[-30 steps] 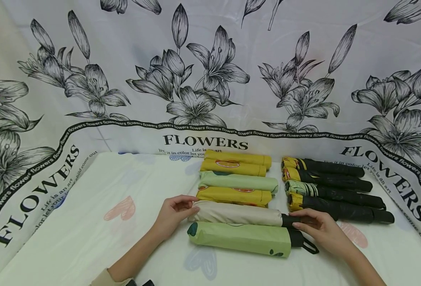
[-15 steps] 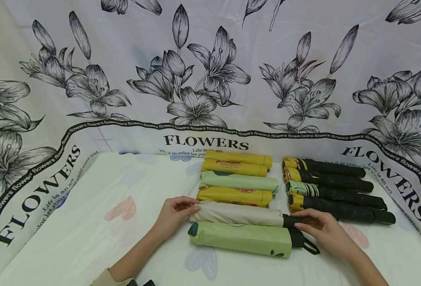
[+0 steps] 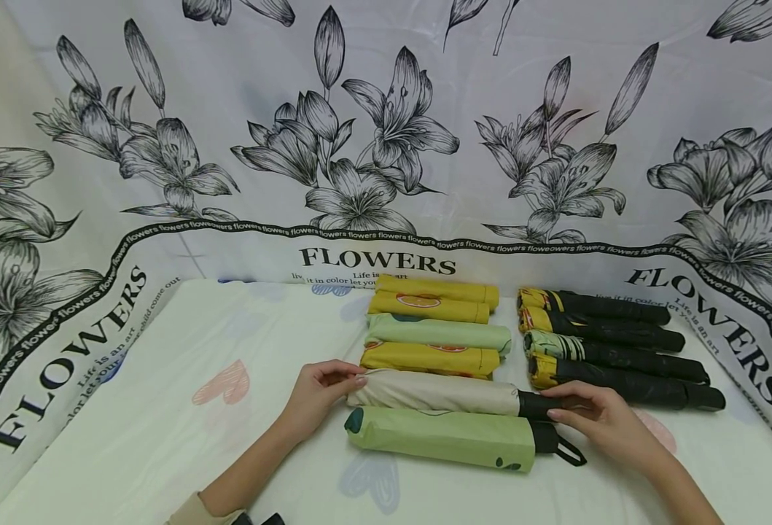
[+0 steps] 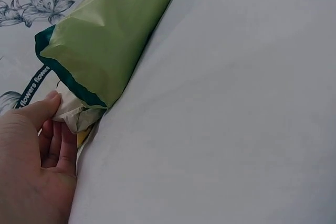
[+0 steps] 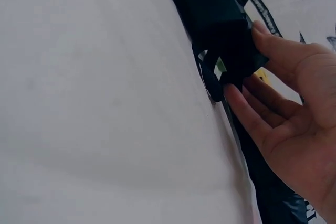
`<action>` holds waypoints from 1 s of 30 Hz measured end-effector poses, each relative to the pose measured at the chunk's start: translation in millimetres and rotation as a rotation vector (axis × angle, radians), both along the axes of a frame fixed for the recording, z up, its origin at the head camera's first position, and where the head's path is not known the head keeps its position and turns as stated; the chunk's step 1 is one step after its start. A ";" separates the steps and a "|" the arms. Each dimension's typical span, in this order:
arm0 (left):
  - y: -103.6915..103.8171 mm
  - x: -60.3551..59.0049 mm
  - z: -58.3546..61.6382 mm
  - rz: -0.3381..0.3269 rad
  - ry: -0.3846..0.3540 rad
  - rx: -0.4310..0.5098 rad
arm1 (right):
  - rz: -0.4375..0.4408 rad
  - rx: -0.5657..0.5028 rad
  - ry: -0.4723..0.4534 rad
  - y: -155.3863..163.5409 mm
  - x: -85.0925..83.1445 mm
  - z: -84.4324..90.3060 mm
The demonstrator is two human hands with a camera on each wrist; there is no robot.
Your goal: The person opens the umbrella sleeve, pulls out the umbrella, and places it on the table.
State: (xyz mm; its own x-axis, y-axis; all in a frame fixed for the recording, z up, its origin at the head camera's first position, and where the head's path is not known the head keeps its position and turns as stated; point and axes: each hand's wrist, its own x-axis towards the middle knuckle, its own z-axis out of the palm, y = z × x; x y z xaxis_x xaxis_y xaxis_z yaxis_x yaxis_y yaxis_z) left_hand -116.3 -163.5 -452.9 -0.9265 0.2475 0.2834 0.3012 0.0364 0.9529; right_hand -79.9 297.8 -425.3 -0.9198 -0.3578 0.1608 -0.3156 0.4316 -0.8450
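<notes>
A beige folded umbrella (image 3: 434, 391) lies crosswise on the bed, its black handle (image 3: 535, 405) toward the right. At its left end my left hand (image 3: 323, 397) pinches the cloth between thumb and fingers; the left wrist view shows the bunched beige fabric (image 4: 73, 109) there. My right hand (image 3: 598, 421) holds the end of the black handle, thumb on one side and fingers on the other. Directly in front of the beige umbrella lies a light green umbrella (image 3: 438, 440) with a black handle and a wrist loop (image 3: 572, 452).
Behind the beige umbrella lie a yellow umbrella (image 3: 431, 360), a pale green one (image 3: 438, 335) and more yellow ones (image 3: 428, 307). To the right is a row of several black rolled umbrellas (image 3: 628, 383). A flower-printed curtain (image 3: 464, 197) hangs behind the white sheet (image 3: 143, 408).
My right hand has slid slightly to the right, and more of the black handle shows. My left hand stays at the beige umbrella's left end.
</notes>
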 end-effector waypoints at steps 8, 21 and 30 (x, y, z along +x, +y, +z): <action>-0.6 -1.0 -1.0 -0.002 -0.012 -0.001 | -0.011 0.042 0.038 9.3 -0.5 0.7; -1.4 -1.4 -0.6 -0.002 -0.042 0.008 | -0.018 0.088 -0.003 29.9 -2.8 4.3; -1.2 -2.1 -2.4 -0.008 -0.038 0.012 | -0.047 0.113 -0.076 42.8 -0.2 5.0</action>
